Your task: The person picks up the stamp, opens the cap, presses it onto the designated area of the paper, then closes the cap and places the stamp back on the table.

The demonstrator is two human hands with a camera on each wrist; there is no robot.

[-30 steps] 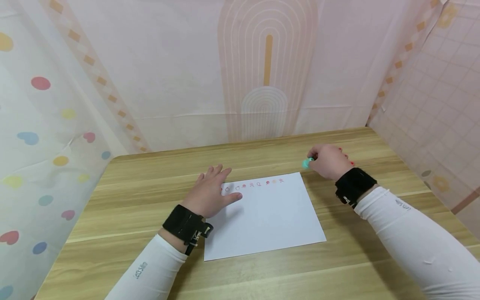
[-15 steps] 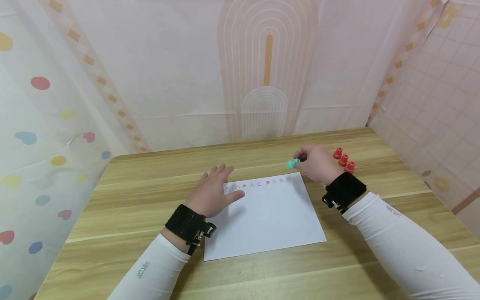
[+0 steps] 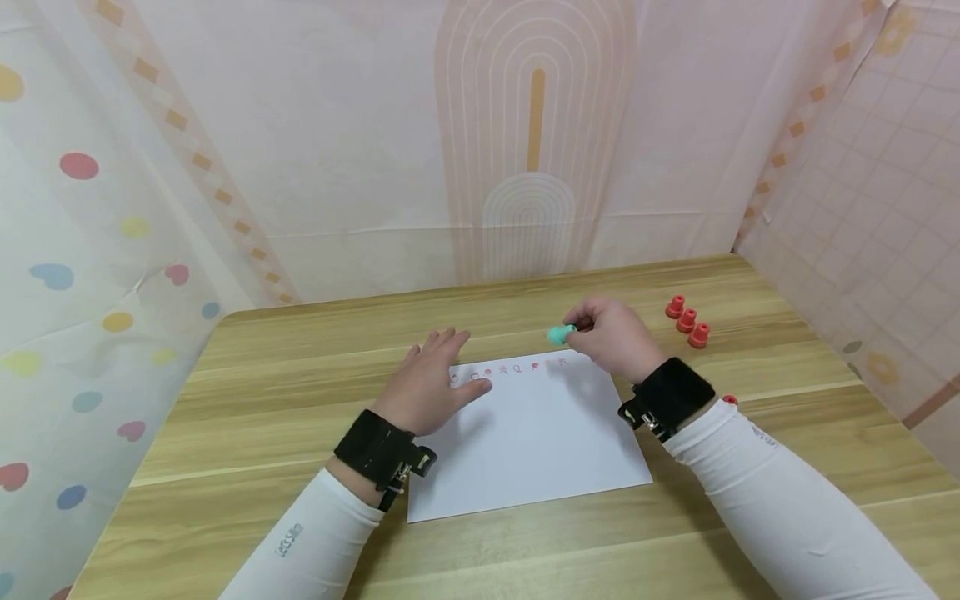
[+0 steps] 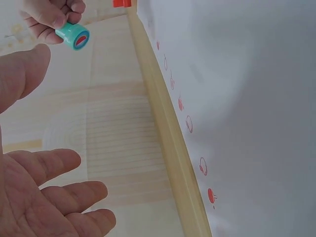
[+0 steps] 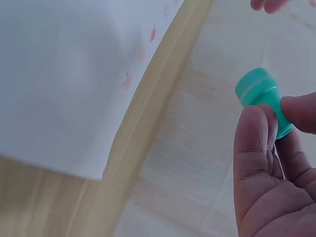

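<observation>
Right now the right hand point(image 3: 615, 337) pinches a small teal stamp point(image 3: 558, 335) between thumb and fingertips, holding it in the air just above the far edge of the white sheet of paper point(image 3: 532, 442). The stamp is a short, round plastic cylinder; the left wrist view shows its face rimmed in teal with a red centre. Beneath it, a row of small red stamped marks point(image 3: 517, 367) runs along the sheet's far edge. The left hand point(image 3: 426, 385) lies flat with straight, spread fingers on the sheet's near-left corner, grasping nothing. Three red stamps point(image 3: 687, 320) stand together on the wooden table point(image 3: 247, 400), to the right of the paper.
</observation>
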